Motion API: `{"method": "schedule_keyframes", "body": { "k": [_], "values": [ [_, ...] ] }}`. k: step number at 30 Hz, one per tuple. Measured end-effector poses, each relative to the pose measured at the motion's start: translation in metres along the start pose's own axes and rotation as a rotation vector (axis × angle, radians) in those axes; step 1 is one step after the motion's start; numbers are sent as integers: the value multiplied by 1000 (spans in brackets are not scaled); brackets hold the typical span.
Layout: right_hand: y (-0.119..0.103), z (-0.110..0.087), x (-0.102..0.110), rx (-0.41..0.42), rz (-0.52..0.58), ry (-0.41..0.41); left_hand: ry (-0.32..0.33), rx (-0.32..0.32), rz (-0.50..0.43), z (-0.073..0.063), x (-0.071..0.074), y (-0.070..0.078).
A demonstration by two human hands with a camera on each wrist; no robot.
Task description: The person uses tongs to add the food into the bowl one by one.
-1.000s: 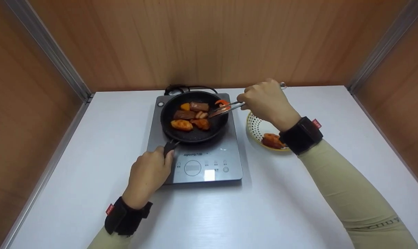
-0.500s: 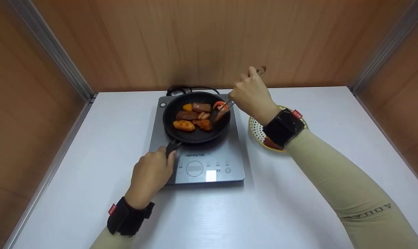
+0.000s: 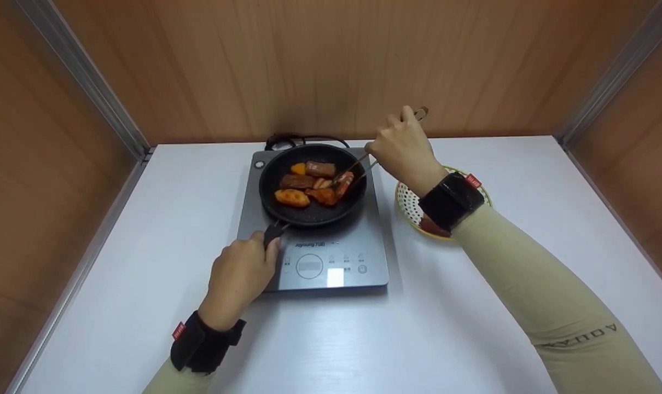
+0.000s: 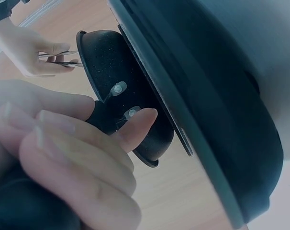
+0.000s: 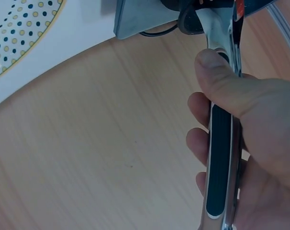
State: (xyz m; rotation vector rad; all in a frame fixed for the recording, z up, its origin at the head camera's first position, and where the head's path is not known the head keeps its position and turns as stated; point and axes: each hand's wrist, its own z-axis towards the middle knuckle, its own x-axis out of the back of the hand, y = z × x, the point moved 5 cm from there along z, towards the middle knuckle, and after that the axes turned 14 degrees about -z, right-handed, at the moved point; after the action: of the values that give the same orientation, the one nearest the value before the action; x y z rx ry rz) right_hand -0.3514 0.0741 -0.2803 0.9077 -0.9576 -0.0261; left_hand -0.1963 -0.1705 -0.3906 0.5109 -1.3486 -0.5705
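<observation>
Over the hob (image 3: 339, 253), tongs (image 5: 220, 160) held by right fingers (image 5: 197, 142) are best worked gently, the pan handle (image 3: 274, 232) gripped by left fingers (image 4: 83, 165).

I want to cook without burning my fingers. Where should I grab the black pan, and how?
Probably best by its handle, coming from the near side, as the left hand does. The handle is narrow and sticks out from the pan on that side, so a hand should wrap around it easily.

Sleeves (image 3: 528, 290): two, pale olive; dark lettering (image 3: 578, 337) on the right. Wrist straps (image 3: 450, 202): two, wide, black; small red tag (image 3: 474, 180) on each.
</observation>
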Motion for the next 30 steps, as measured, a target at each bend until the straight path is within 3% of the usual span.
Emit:
{"method": "schedule_keyframes", "body": {
  "k": [7,13,19,25,30],
  "values": [
    [6,-3,4,-49,9,-2,-7,18,-10,-1,2,-2],
    [13,-19,4,-44,67,-32,-1,0,9,-1,1,-1],
    [34,-42,1,-89,187,-62,-7,11,11,0,1,-2],
    [60,-75,-2,-202,325,-63,-12,22,2,-2,4,-3],
    [72,-106,-8,-267,398,-139,-13,27,-1,-3,6,-5]
  ]
}}
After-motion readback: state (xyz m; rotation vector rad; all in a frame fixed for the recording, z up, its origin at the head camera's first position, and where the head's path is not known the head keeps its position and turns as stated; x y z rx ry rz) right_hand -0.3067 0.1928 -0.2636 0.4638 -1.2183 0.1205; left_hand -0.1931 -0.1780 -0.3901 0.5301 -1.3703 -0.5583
